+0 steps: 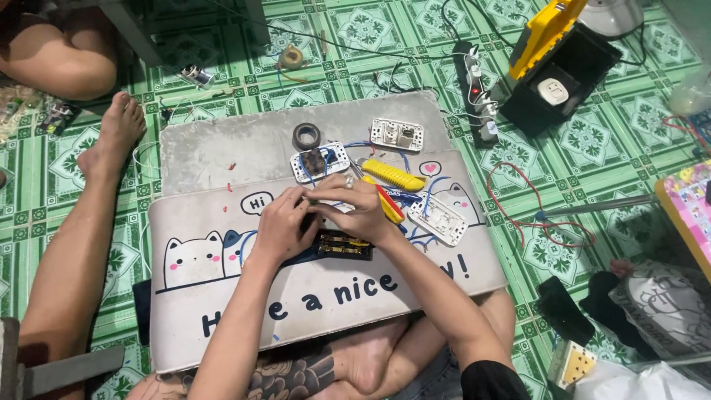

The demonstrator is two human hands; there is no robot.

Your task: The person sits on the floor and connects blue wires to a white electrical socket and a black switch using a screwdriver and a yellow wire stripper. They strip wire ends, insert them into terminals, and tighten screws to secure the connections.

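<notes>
Head view, and it's the only one, so everything gets placed off the cat-print lap board [222, 215].

A black socket module [345, 245] is lying near the middle of the board, right under both hands. The left hand [281, 226] is pinched shut on something small just above the module, and the right hand [363, 207] is closed around a yellow-and-red screwdriver [390, 204]; what exactly sits between the fingertips can't be made out. Blue wires [415, 194] are trailed across the far right part of the board, among three white switch plates [320, 162] [398, 134] [438, 218]. A tape roll [306, 135] and a yellow stripper tool [392, 175] are parked toward the far edge. Off the board, up and right, a power strip [478, 89] is seen on the floor with a red light lit.

Risk-wise: the board is balanced on legs, so a knee shift could send small parts sliding. The screwdriver tip could also slip off and jab the left fingers.
</notes>
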